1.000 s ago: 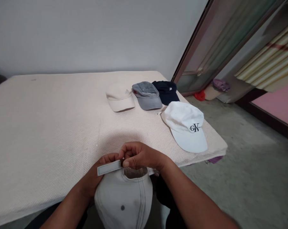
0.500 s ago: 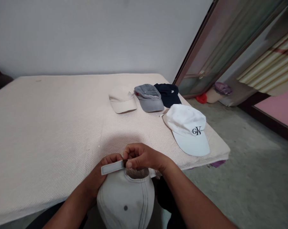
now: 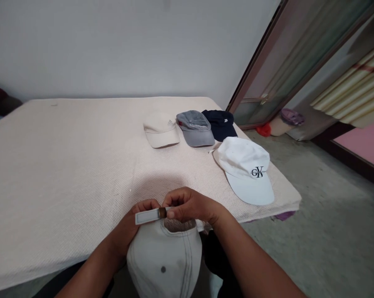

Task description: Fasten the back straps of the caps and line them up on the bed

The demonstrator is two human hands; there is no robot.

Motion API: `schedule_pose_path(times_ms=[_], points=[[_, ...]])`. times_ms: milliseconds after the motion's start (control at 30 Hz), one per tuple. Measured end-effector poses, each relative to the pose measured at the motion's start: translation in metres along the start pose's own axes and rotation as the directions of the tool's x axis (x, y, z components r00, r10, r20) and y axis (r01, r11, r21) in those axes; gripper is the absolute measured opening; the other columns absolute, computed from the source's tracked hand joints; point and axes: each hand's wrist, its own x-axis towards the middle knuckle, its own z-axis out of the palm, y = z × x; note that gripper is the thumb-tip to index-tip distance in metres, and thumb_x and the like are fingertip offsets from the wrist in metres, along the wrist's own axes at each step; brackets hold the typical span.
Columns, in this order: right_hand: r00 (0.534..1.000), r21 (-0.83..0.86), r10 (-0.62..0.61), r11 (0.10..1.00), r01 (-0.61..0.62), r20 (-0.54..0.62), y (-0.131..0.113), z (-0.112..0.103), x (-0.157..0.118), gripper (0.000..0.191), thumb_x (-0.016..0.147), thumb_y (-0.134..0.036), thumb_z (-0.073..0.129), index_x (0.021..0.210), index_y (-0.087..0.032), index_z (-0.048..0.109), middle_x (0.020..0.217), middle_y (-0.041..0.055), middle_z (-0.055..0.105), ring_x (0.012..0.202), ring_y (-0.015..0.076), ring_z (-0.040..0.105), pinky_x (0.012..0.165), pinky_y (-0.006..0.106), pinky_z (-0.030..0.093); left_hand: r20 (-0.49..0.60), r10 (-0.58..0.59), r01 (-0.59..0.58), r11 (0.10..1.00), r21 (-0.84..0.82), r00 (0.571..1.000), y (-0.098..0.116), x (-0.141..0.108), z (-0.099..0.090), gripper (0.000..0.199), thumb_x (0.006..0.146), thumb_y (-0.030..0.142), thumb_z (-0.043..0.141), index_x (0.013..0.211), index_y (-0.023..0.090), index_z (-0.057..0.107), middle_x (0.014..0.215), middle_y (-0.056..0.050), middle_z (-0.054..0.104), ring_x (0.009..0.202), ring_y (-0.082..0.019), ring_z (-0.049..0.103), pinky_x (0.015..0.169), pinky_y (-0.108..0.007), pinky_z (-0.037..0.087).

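A pale grey cap (image 3: pixel 164 256) is held at the front edge of the bed, its back opening towards the top. Across that opening runs the cap's strap (image 3: pixel 147 216), with a brown metal buckle (image 3: pixel 162 212) on it. My left hand (image 3: pixel 140 211) is closed on the strap side of the cap, its fingers partly hidden behind the strap. My right hand (image 3: pixel 187 205) pinches the strap just right of the buckle between thumb and fingers. The cap's brim is out of view.
On the bed's white cover (image 3: pixel 65 165) lie a beige cap (image 3: pixel 162 130), a grey cap (image 3: pixel 195 127), a navy cap (image 3: pixel 220 124) and a white cap (image 3: pixel 244 165) with black letters. A bin with a purple liner (image 3: pixel 292 117) stands on the floor by the door.
The strap's free end has slid slightly right, and the buckle now shows more fully between the hands. Strap also shows right of the buckle. The view has shifted a little.
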Motion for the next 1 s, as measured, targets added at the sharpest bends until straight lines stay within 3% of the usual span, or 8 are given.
schedule_pose_path(times_ms=[233,500,700,1000], points=[[1.000,0.008,-0.001,1.000,0.001,0.024,-0.0001,-0.0012,-0.0016,0.025,0.073,-0.032,0.073,0.086,-0.014,0.062,0.057,-0.0077,0.044,0.043,0.0025,0.035,0.040,0.017,0.024,-0.028,0.005,-0.004,1.000,0.031,1.000,-0.0007,0.0009,-0.0024,0.010,0.070,0.019,0.072,0.068,0.015,0.063,0.061,0.000,0.060,0.052,-0.010,0.052,0.052,-0.021,0.036],[1.000,-0.060,0.012,0.998,-0.011,0.014,0.0026,0.0008,0.0012,0.025,0.076,-0.038,0.070,0.079,-0.014,0.061,0.051,-0.0081,0.043,0.042,0.0032,0.034,0.039,0.016,0.025,-0.025,-0.010,0.013,0.995,0.103,1.000,-0.0004,-0.0015,-0.0016,0.009,0.072,0.021,0.070,0.071,0.015,0.062,0.062,0.000,0.061,0.052,-0.010,0.052,0.053,-0.022,0.036],[0.999,-0.164,0.015,0.986,-0.021,-0.041,0.0080,-0.0025,0.0023,0.028,0.074,-0.040,0.071,0.078,-0.014,0.062,0.058,-0.0048,0.053,0.047,0.0049,0.043,0.044,0.018,0.031,-0.013,-0.036,0.038,0.977,0.207,0.999,-0.0015,-0.0009,-0.0024,0.012,0.074,0.022,0.068,0.070,0.015,0.060,0.059,0.001,0.058,0.048,-0.008,0.047,0.050,-0.021,0.032],[1.000,-0.019,0.007,1.000,-0.006,0.031,0.0035,-0.0014,-0.0020,0.022,0.073,-0.028,0.072,0.085,-0.014,0.059,0.061,-0.0046,0.054,0.049,0.0051,0.046,0.045,0.017,0.035,-0.042,0.029,-0.023,0.990,0.138,0.999,0.0022,-0.0003,-0.0041,0.013,0.069,0.021,0.070,0.069,0.015,0.059,0.060,0.002,0.055,0.054,-0.009,0.046,0.053,-0.020,0.033]])
